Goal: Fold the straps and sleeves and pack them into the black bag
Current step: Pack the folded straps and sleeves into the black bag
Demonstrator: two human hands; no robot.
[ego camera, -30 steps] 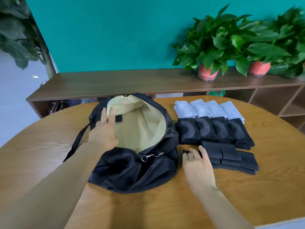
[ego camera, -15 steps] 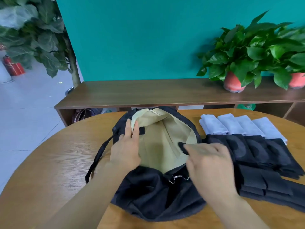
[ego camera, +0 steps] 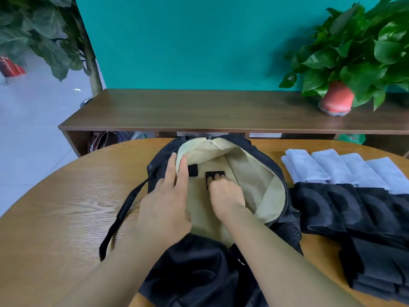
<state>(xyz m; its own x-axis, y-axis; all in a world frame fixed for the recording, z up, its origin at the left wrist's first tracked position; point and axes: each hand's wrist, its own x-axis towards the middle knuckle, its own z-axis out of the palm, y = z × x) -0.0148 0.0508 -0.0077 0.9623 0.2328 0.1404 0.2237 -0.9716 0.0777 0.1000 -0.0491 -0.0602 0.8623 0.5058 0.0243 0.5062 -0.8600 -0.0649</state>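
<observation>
Leftmost, on the round wooden worktop [ego camera: 66,207], the black fabric bag [ego camera: 199,273] lies unzipped, its carrying strap trailing left. The left hand [ego camera: 168,200] lays straight fingers against the rim of the cream lining [ego camera: 254,180], propping it up. The right hand [ego camera: 223,191] reaches inside, fingers bent onto a small folded black strap [ego camera: 213,175] on the bag's floor. Right of the bag lie folded black sleeves [ego camera: 354,213], with a row of folded pale-blue cloths [ego camera: 332,169] behind.

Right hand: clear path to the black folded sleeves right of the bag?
Likely yes. Right hand is inside the black bag, fingers on a black strap, but the left hand presses the rim open and the black sleeves lie uncovered beside the bag on that side.
</observation>
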